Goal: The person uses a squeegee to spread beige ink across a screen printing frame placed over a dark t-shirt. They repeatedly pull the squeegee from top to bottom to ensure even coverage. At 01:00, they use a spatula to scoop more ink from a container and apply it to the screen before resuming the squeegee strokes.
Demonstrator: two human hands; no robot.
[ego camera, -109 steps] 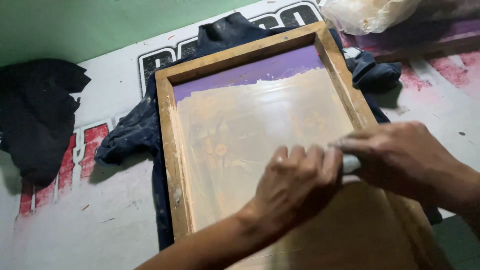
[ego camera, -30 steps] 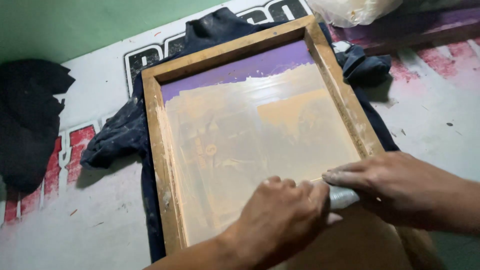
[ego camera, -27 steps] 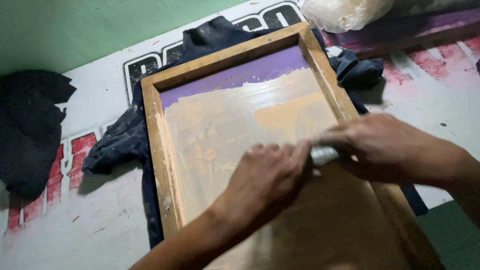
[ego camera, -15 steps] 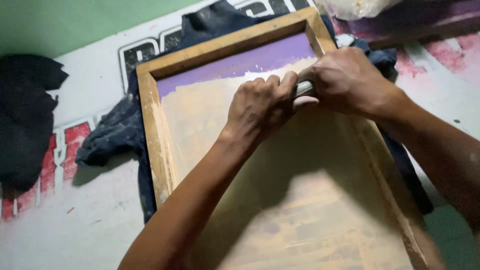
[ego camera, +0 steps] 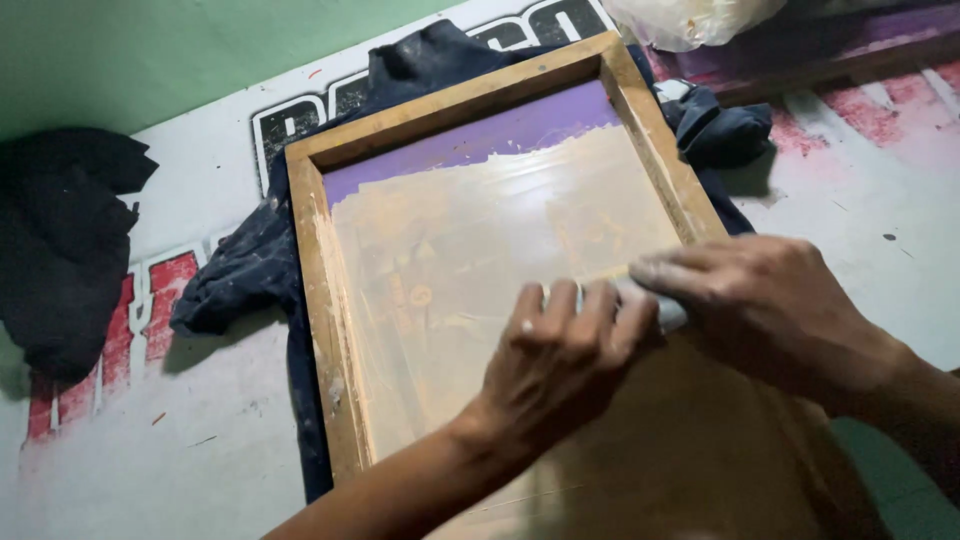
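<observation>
The pale grey squeegee (ego camera: 668,310) lies crosswise on the mesh of the wooden-framed printing screen (ego camera: 310,250), about halfway down it, and only a short stretch of its grip shows between my hands. My left hand (ego camera: 565,360) sits on top of it, knuckles up, fingers curled forward and pressed side by side over the grip; my forearm runs back toward the lower left, low over the screen. My right hand (ego camera: 765,305) comes in from the right, wrist over the frame's right rail, fingers laid flat and close together along the squeegee, fingertips nearly meeting the left ones. The mesh ahead is smeared with cream-coloured ink below a bare purple band (ego camera: 480,135) at the far end. A dark navy blue garment (ego camera: 240,270) lies spread under the frame, on a white board with red and black markings (ego camera: 150,440). A crumpled black cloth (ego camera: 60,240) sits well apart at left, a whitish plastic bag (ego camera: 690,15) beyond the far corner.
</observation>
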